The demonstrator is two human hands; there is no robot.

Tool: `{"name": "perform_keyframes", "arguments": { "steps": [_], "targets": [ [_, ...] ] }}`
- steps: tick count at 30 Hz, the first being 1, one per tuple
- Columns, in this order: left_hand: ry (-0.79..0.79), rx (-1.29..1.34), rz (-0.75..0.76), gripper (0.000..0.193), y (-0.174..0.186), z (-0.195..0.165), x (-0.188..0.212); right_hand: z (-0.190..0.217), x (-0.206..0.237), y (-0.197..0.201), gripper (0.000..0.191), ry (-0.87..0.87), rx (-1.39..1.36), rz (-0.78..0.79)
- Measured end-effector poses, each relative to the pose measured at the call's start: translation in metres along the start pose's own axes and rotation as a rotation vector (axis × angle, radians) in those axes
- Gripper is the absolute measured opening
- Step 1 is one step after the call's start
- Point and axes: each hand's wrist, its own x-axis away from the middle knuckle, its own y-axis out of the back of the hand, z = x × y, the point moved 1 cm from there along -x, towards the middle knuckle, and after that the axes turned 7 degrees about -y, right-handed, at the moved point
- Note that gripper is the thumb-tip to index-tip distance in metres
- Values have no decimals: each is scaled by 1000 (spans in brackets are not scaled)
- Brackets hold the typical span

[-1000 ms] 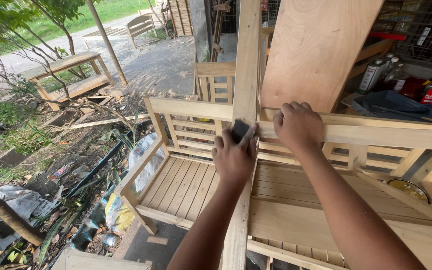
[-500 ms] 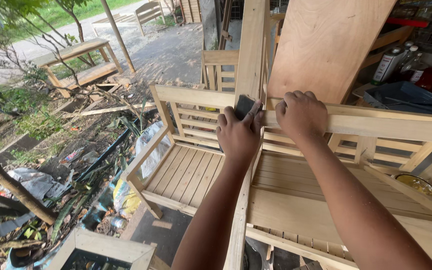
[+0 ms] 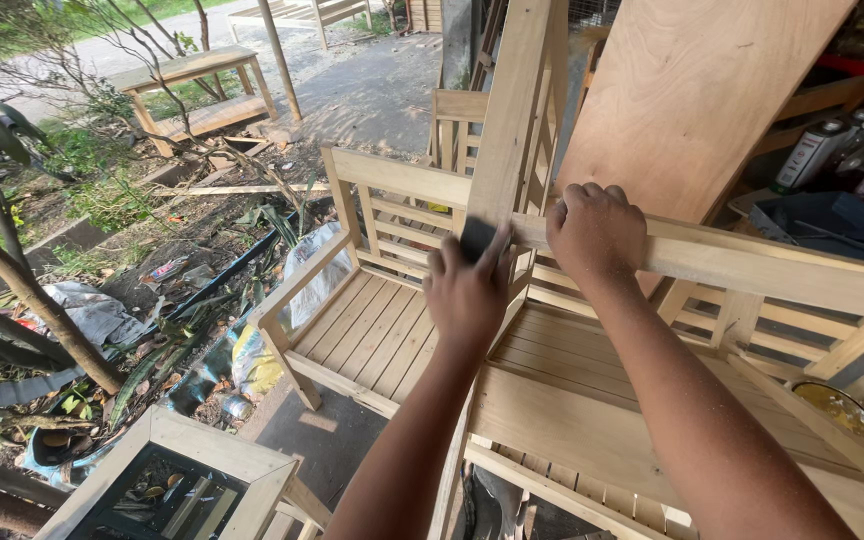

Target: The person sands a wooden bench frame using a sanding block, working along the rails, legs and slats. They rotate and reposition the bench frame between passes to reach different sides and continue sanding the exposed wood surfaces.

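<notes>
My left hand (image 3: pixel 469 288) presses a small dark sanding pad (image 3: pixel 479 237) against an upright pale wooden post (image 3: pixel 514 110) of an unfinished bench frame. My right hand (image 3: pixel 595 229) is curled over the top of the horizontal wooden rail (image 3: pixel 752 262) that runs right from that post. Both forearms reach in from the bottom of the head view. Below the hands lies the slatted seat (image 3: pixel 572 365) of the frame I am holding.
A second slatted wooden bench (image 3: pixel 372 300) stands just beyond. A large plywood sheet (image 3: pixel 692 90) leans at upper right beside bottles and a dark bin (image 3: pixel 832 215). Debris, branches and plastic bags cover the ground at left; a wooden box frame (image 3: pixel 177 470) sits at bottom left.
The view has tilted down and the framing shifted. My left hand with the pad has slid slightly down the post. My right hand stays gripping the rail.
</notes>
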Motion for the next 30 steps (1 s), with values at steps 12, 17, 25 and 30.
{"name": "perform_keyframes", "arguments": {
  "steps": [12,17,25,30],
  "targets": [
    [-23,0,-7,30,-32,14,-26,-1,6,2,20,17,-33,-70],
    [-74,66,73,34,4,7,-17,2,5,1,18,3,-9,-80],
    [-60,107,4,36,-33,10,-74,-1,4,0,22,-26,10,-26],
    [-161,116,87,34,-17,18,-43,1,-8,-7,26,-46,51,55]
  ]
}}
